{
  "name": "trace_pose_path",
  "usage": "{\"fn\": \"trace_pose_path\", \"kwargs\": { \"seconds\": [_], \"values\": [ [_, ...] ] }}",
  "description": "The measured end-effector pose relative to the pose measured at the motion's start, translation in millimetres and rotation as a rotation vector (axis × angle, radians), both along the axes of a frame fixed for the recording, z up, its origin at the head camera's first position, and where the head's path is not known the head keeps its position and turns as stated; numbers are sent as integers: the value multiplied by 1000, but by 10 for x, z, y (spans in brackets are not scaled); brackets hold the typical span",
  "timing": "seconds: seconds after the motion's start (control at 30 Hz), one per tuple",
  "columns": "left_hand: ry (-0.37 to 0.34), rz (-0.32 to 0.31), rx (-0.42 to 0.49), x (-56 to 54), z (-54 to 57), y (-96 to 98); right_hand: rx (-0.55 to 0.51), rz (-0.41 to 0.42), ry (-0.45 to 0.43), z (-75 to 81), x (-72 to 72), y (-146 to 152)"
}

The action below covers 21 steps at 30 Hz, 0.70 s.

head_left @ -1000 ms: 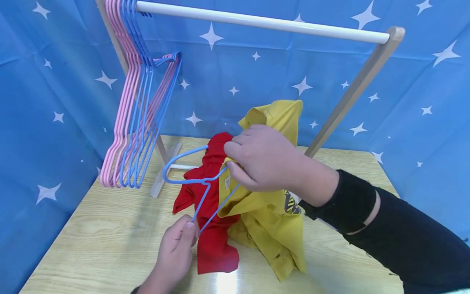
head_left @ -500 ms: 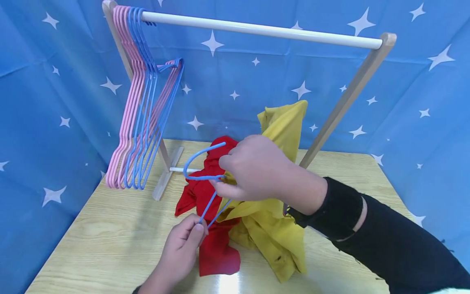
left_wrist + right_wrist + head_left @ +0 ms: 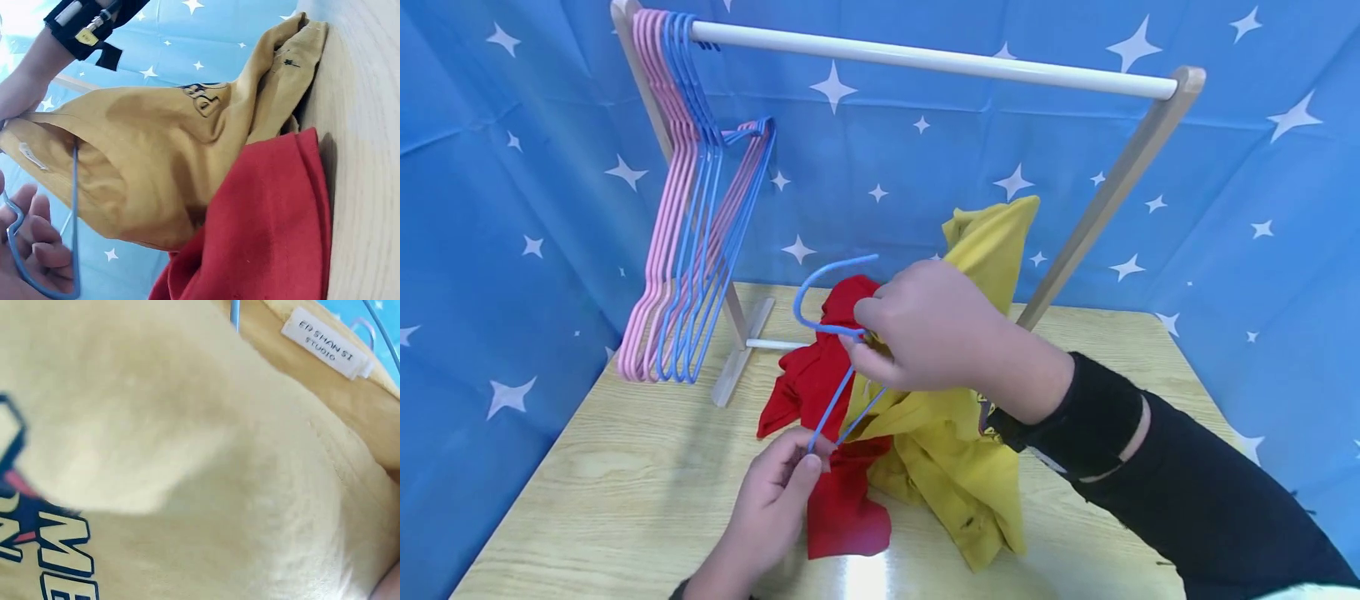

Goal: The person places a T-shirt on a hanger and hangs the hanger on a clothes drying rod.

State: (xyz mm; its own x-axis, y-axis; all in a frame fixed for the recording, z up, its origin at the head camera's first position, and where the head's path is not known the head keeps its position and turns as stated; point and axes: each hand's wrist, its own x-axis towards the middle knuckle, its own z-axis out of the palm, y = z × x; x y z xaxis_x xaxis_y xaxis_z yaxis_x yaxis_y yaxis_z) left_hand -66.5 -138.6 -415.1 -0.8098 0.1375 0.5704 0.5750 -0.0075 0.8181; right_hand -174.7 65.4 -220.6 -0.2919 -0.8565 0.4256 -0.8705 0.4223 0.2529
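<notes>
My left hand (image 3: 778, 492) grips one end of a blue clothes hanger (image 3: 829, 329) at the lower middle of the head view. In the left wrist view the other part of the hanger (image 3: 75, 206) runs into the neck opening of a yellow shirt (image 3: 162, 150). My right hand (image 3: 932, 329) pinches the shirt's neckline close to the hanger's hook; its fingertips are partly hidden. A white label (image 3: 328, 344) shows inside the collar in the right wrist view. The shirt's lower part lies on the table, over a red garment (image 3: 850, 525).
Several pink and blue hangers (image 3: 662, 275) hang at the left end of a white rail (image 3: 925, 58). A wooden post (image 3: 1112, 196) holds the rail's right end. Behind the wooden table (image 3: 617, 492) hangs a blue star-patterned cloth (image 3: 880, 150).
The hanger's hook has moved right and lately up, its neck now by my right fingers. My left hand has shifted slightly right. The yellow shirt's raised part has swung right.
</notes>
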Motion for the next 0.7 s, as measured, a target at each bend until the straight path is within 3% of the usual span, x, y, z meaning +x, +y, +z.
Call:
{"fn": "trace_pose_path", "kwargs": {
  "seconds": [0.17,0.3,0.37,0.53,0.7],
  "values": [
    [84,21,99,-34,-2,-10,-93,-8,-6,120,-82,75],
    [175,-15,180,-71,-4,-11,-166,-23,-45,229,-121,145],
    [176,-37,200,-91,-14,3,-197,-38,-64,285,-122,174],
    [-1,-115,202,-117,-49,69,-245,-53,-81,388,-91,192],
    [-182,-113,71,-162,-6,166,-271,-41,-103,422,-25,153]
  ]
}}
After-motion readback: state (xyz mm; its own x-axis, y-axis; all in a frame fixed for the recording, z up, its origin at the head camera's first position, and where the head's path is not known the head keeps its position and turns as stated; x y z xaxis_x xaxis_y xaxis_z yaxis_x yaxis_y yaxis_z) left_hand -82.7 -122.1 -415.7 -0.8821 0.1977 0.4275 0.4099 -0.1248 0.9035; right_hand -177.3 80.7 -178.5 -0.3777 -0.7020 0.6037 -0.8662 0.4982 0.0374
